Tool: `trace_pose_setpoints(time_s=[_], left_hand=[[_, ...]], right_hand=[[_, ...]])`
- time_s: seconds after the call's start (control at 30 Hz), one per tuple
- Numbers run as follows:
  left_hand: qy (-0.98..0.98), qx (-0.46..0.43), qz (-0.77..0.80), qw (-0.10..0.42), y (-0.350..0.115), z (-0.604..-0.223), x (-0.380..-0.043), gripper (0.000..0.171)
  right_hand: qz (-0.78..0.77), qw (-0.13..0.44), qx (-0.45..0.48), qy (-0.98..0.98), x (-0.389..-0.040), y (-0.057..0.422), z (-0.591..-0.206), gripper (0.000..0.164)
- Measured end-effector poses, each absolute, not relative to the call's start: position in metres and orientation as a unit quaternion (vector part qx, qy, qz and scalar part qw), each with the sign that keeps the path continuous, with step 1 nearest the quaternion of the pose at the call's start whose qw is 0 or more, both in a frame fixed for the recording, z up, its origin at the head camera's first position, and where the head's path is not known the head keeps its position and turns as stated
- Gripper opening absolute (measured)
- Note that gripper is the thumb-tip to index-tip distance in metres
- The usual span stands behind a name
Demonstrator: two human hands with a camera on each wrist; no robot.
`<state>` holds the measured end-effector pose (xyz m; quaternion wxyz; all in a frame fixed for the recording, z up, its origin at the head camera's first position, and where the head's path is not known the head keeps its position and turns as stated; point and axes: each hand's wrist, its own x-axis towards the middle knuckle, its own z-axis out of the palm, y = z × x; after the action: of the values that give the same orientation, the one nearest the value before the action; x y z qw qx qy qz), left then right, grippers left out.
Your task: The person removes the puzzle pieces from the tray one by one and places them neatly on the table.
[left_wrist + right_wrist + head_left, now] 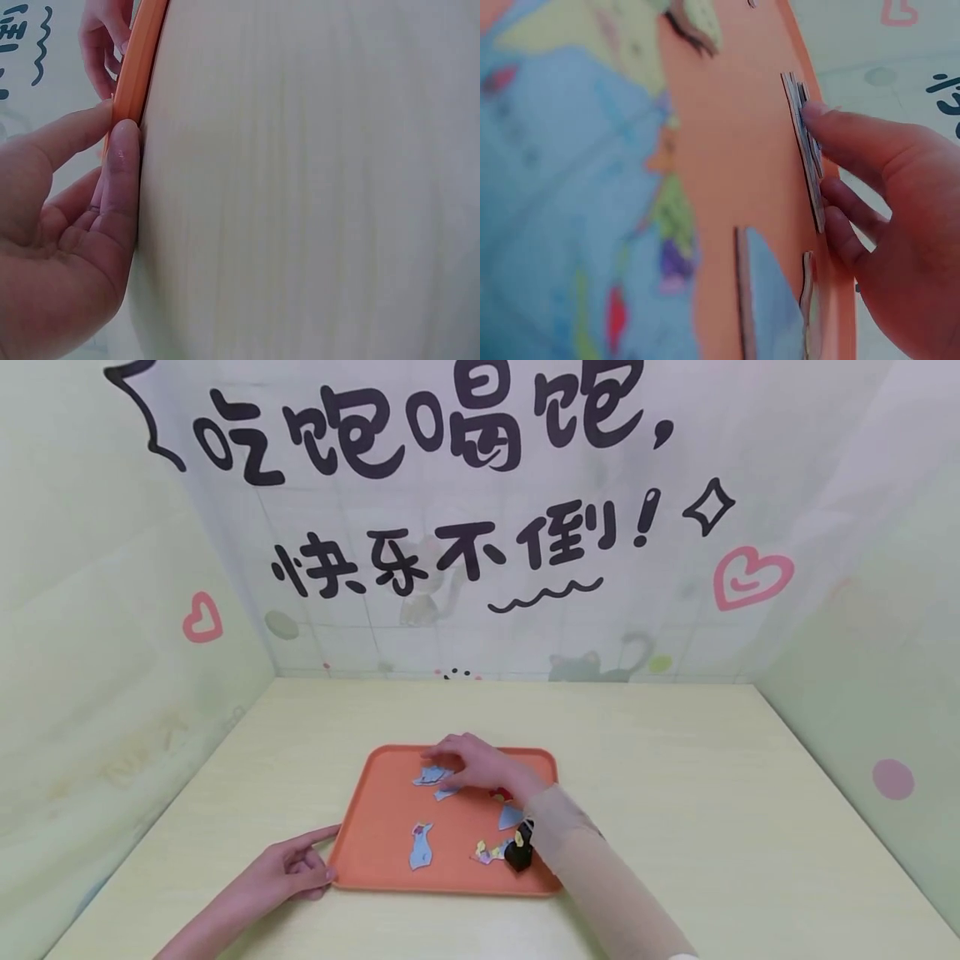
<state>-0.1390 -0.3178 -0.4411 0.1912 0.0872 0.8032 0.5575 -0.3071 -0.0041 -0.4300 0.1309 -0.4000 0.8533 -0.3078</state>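
Note:
My left hand (285,870) holds the left edge of an orange tray (390,878) near its front corner. In the left wrist view, finger and thumb meet the tray's orange rim (135,75). Over the back left of the tray, my right hand (476,764) pinches at a small cluster of thin, light-blue printed pieces (432,775). The right wrist view shows these stacked pieces (802,150) edge-on, with fingertips right against them. A long blue piece with a pink flower (421,847) lies nearer the front of the tray.
On the tray's right side are a red piece (500,794), a blue triangular piece (511,817) and a multicoloured piece (491,853) beside a black item (517,857). The pale wooden table (675,760) meets a printed backdrop (465,643) behind, with curtains at both sides.

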Motion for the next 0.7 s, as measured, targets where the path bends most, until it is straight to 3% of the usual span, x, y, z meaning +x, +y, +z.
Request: trace_pose_setpoints(time_s=[0.7], left_hand=[[0.815, 0.085, 0.541, 0.188, -0.3169, -0.4401, -0.1394, 0.076]], right_hand=[[-0.347, 0.162, -0.351, 0.854, -0.3090, -0.0109, -0.4252, 0.025]])
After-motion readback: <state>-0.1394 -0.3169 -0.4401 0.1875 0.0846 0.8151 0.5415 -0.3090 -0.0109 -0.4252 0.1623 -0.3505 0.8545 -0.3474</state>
